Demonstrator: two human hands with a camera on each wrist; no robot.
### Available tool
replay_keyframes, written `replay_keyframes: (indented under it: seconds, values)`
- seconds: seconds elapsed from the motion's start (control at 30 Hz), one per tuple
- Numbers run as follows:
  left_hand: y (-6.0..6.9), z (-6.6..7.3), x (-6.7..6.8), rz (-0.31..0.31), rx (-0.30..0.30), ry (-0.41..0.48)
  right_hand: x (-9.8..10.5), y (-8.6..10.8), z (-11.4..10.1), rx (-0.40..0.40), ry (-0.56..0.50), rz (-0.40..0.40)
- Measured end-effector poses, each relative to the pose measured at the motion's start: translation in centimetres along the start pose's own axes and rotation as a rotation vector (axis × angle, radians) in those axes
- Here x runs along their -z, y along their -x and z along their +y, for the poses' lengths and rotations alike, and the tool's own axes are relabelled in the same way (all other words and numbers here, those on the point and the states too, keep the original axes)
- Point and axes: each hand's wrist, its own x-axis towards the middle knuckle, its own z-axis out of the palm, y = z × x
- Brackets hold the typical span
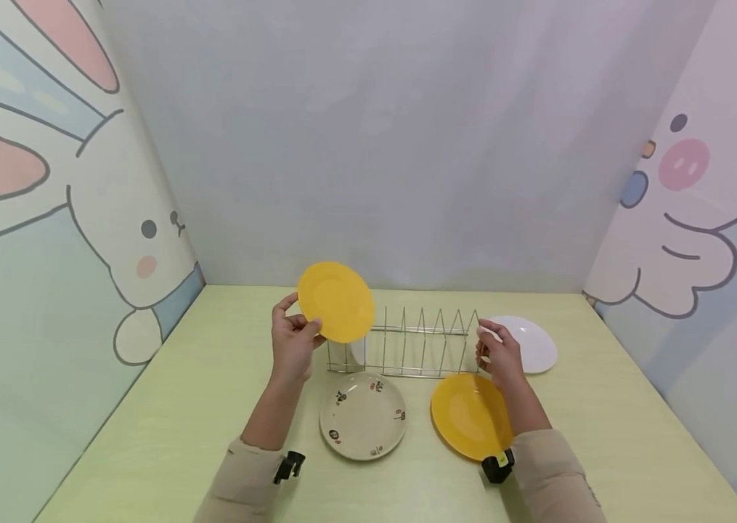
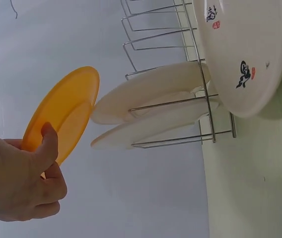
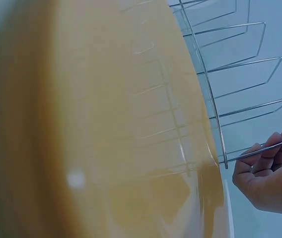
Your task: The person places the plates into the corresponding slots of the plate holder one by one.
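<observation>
My left hand (image 1: 292,344) pinches a small yellow plate (image 1: 337,301) by its edge, tilted up above the left end of a wire dish rack (image 1: 401,375). In the left wrist view, two white plates (image 2: 148,130) stand on edge in the rack's end slots, and the yellow plate's edge is close to them. My right hand (image 1: 501,356) grips the end wire at the rack's right side; the right wrist view shows its fingers (image 3: 266,159) curled round that wire. From the head view, the held plate hides part of the rack's left end.
A cream plate with small printed figures (image 1: 363,418) lies in front of the rack's left half. Near the right forearm lies a larger yellow plate (image 1: 470,415). A white plate (image 1: 531,345) rests on the table behind the right hand. Walls enclose the table's back and sides.
</observation>
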Motion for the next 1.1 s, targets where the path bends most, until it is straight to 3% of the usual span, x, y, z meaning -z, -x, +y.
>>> replay_keyframes:
  seconds: [0.2,0.6,1.1]
  values:
    - [-0.2,-1.2,-0.9,0.001,-0.039,0.001,0.0,0.1,0.1,0.004,-0.002,0.003]
    - [0.7,-3.6,-3.0,0.061,-0.160,-0.191,0.1,0.0,0.2,0.005,-0.011,-0.004]
    - [2.1,-6.0,-4.6,0.056,-0.255,-0.292,0.2,-0.1,0.1,-0.004,-0.028,-0.006]
